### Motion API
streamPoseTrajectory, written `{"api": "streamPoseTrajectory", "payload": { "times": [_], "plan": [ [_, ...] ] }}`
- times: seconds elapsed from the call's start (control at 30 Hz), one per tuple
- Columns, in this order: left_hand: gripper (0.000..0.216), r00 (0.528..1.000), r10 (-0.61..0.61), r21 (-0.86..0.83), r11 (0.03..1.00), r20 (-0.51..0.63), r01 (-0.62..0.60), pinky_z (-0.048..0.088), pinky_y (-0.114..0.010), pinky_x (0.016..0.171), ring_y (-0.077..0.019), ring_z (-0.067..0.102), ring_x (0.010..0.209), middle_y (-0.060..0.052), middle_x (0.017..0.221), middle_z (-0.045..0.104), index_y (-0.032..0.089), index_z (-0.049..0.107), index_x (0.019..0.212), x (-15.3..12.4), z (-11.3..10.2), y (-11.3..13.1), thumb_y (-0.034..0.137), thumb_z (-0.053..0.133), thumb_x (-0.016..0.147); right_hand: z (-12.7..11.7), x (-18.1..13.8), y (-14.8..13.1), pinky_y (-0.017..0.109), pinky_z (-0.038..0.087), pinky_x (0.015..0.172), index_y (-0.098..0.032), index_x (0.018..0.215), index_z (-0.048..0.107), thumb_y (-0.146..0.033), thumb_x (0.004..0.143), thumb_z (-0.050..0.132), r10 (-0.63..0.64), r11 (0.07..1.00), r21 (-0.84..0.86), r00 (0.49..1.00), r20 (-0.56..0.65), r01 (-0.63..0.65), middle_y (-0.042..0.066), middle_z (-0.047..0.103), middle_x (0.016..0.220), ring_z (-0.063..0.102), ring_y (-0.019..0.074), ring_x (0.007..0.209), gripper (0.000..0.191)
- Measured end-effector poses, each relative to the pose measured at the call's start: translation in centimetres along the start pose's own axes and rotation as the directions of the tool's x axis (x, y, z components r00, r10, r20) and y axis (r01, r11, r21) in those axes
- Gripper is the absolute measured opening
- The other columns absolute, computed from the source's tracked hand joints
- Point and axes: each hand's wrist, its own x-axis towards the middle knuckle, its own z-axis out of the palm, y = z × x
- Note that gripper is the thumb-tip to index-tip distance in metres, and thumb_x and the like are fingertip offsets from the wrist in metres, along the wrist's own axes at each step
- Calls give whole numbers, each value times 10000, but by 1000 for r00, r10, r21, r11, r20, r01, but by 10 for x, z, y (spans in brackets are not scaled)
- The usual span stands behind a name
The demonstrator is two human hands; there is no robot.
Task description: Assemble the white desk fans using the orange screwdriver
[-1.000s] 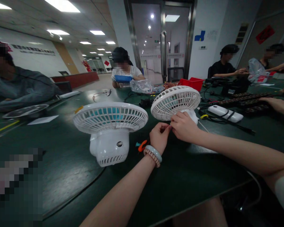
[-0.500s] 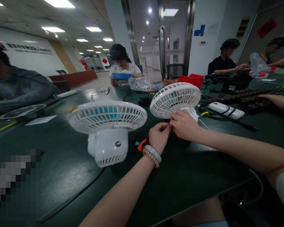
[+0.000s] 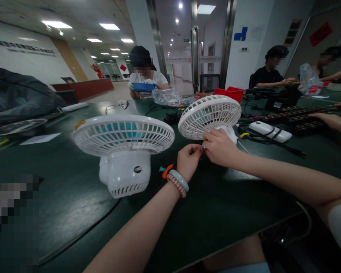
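Two white fan heads lie grille-up on a dark green table [image 3: 74,212]. The bigger-looking fan [image 3: 123,148] is left of centre, and the second fan [image 3: 209,115] sits further back on the right. My left hand [image 3: 188,159], with two bracelets on its wrist, and my right hand [image 3: 220,146] meet just below the second fan. Both are closed in a pinch around a tiny part I cannot make out. A small orange and blue tool [image 3: 165,171] lies on the table beside my left wrist.
A white power strip [image 3: 269,132] with black cables lies to the right, behind it dark trays and another person's hands [image 3: 333,119]. A red bin [image 3: 230,91] and a clear plastic bag [image 3: 167,98] sit further back. Other people sit around the table.
The view has tilted and shifted slightly, so everything sits a little lower-left to upward in frame. Both hands stay pinched together under the second fan.
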Motion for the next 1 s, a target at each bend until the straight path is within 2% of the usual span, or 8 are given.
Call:
{"api": "streamPoseTrajectory", "payload": {
  "times": [0.33,0.53,0.63,0.73,0.8,0.87,0.93,1.0],
  "plan": [
    [198,954,-264,-359,885,140,297,408,-192,548,-57,515,577,5,648,575,123,606,719,3,0,4,228,721,596,-5,0,-1,363,259,722,-105,860,659,-191,806,452,-5,1000,-17,1000,19,5,130,568,936,413,249,916,230],
    [145,907,-340,-389,822,250,416,418,-192,565,-55,515,573,3,639,562,127,588,701,7,-4,5,184,688,615,-3,1,-1,361,259,720,-107,850,660,-194,813,439,-6,1000,-15,1000,7,6,131,568,931,417,246,913,240],
    [96,929,-297,-295,888,220,353,410,-207,550,-67,506,546,8,617,545,139,563,706,9,-3,0,202,621,662,-2,1,-1,361,255,712,-108,839,657,-195,804,451,-3,1000,-18,1000,6,3,129,568,927,424,250,915,227],
    [71,995,-88,91,992,48,83,395,-232,542,-96,503,547,7,625,548,162,555,761,2,-4,4,212,557,710,-1,1,-2,362,252,718,-106,827,651,-183,796,459,-9,1000,-24,1000,4,9,126,568,924,440,243,902,210],
    [148,988,150,444,884,18,-143,404,-257,595,-127,530,617,-12,685,577,174,558,876,-8,-8,15,205,540,733,-1,1,-2,361,249,721,-106,816,645,-175,792,460,-11,1000,-24,1000,0,11,120,568,916,450,233,884,199],
    [223,941,278,686,646,195,-333,411,-289,652,-168,556,709,-47,765,597,172,539,991,-19,-14,29,225,495,779,-1,1,-1,359,247,718,-110,798,638,-178,784,470,-10,1000,-22,1000,-6,10,114,568,911,456,227,872,182],
    [192,888,269,812,367,374,-453,409,-315,708,-204,566,797,-80,833,605,173,557,957,-27,-23,42,211,457,798,-1,0,-1,357,246,716,-117,785,633,-183,780,479,-16,1000,-25,1000,-11,16,107,568,909,458,225,870,168],
    [199,896,169,875,203,412,-440,407,-319,671,-217,571,773,-90,840,609,172,557,959,-31,-33,51,204,443,800,-1,0,-1,358,247,718,-122,779,630,-186,787,473,-20,999,-32,1000,-18,20,99,569,911,460,222,866,170]
  ]
}}
